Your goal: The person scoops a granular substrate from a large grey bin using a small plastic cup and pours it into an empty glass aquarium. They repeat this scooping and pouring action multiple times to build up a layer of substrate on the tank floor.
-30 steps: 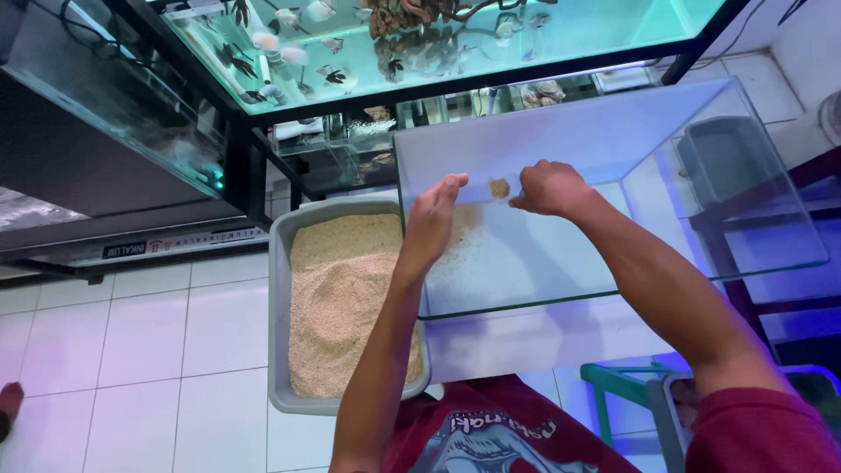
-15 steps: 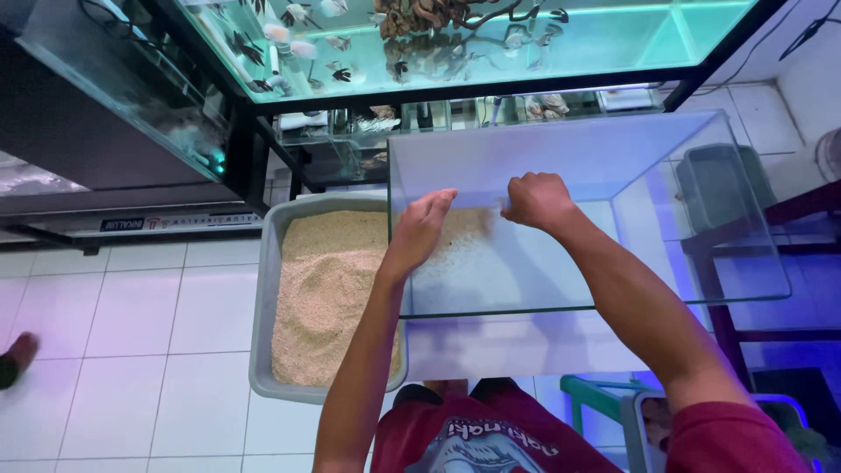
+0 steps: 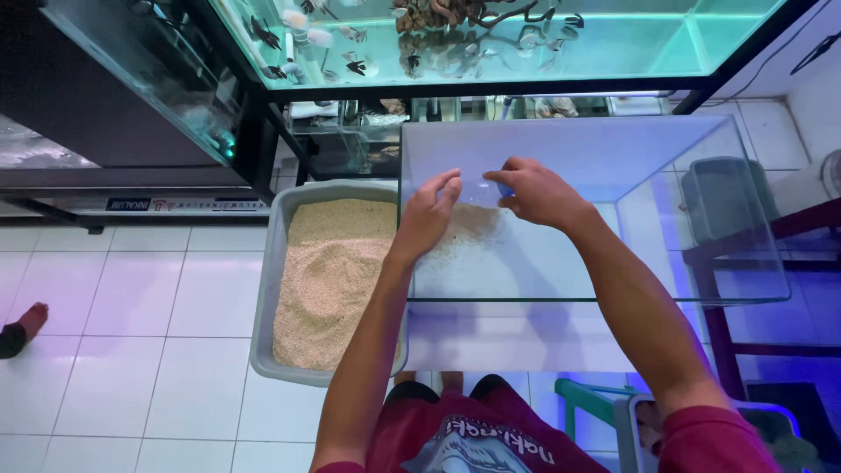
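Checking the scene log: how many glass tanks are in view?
3, perhaps more. An empty glass tank under both hands, a lit fish tank at top, a dark tank at upper left. Smaller ones may sit on the shelf behind.

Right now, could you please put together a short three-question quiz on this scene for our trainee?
1. True or false: both hands are inside the empty glass tank.
2. Which container holds most of the sand? A) the grey tub on the floor, B) the glass tank, C) the lit aquarium above.
3. Fill in: the grey tub sits to the ____ of the glass tank, by the person's own sides.

Key
1. True: the left hand and the right hand are both over the thin sand patch on the tank floor.
2. A.
3. Left.
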